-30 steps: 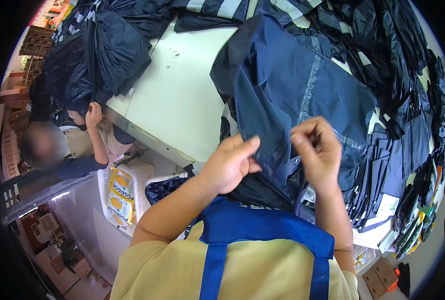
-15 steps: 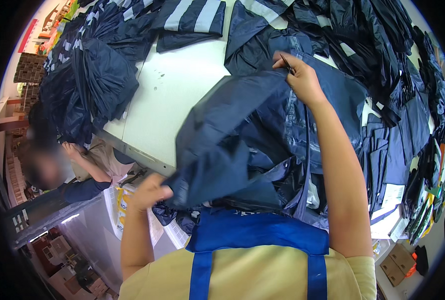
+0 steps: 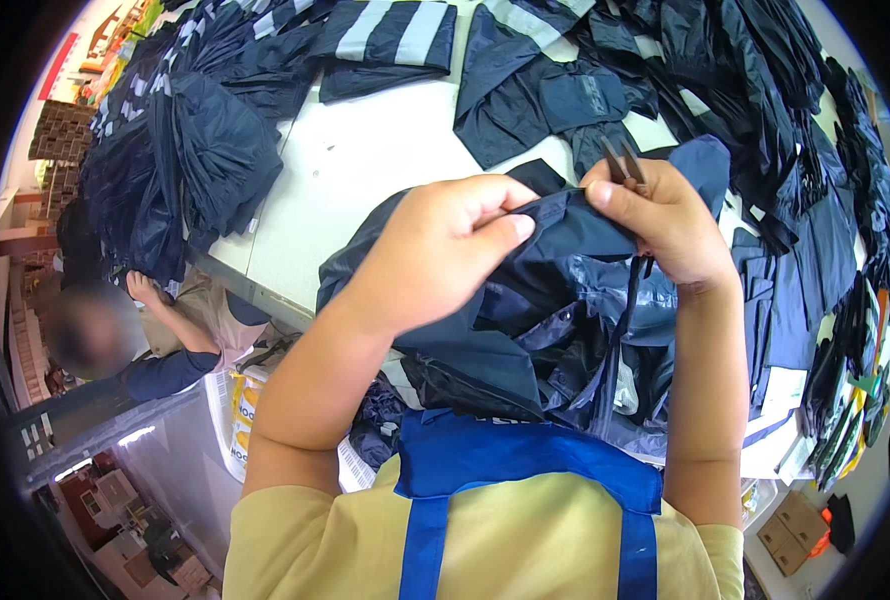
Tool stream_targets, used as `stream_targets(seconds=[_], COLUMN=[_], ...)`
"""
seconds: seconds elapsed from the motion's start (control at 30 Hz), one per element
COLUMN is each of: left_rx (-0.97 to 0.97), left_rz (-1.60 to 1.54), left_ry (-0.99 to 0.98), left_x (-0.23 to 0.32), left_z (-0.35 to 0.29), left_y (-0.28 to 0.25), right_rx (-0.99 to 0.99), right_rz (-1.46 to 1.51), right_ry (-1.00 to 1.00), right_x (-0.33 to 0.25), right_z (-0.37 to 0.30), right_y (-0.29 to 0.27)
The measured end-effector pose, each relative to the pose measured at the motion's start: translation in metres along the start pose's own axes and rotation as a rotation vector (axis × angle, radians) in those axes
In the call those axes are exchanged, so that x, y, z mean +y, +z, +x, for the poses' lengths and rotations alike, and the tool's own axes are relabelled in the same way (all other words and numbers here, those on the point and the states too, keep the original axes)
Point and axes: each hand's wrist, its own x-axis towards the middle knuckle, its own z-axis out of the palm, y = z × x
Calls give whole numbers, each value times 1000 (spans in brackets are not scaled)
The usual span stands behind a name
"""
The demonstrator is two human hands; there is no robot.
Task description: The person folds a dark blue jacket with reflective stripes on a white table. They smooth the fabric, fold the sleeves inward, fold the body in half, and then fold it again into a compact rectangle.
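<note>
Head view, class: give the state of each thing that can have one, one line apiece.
Held garment: bunched, unfolded
Snips: blades apart
Left hand: pinching held garment
Right hand: pinching held garment, snips in grip
Striped garment: folded, flat
Dark pile at left: heaped, crumpled
Blue apron: worn

Left hand (image 3: 455,245), one; right hand (image 3: 670,215), one; thread snips (image 3: 623,166), one pair; held navy garment (image 3: 570,228), one; blue apron (image 3: 525,458), one, its straps (image 3: 423,545), two; folded garment (image 3: 389,36), one, bearing pale stripes (image 3: 416,34), two; co-worker (image 3: 170,376), one.
</note>
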Motion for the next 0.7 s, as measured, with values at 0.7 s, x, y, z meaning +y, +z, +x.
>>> stream_targets(seconds=[0.7], left_rx=[471], left_rz=[-450], left_ry=[-9], left_x=[-74], left_z=[-56], left_y=[-115], right_rx=[919], right_rz=[-217], right_ry=[319], right_x=[270], right_z=[-27], right_y=[-184])
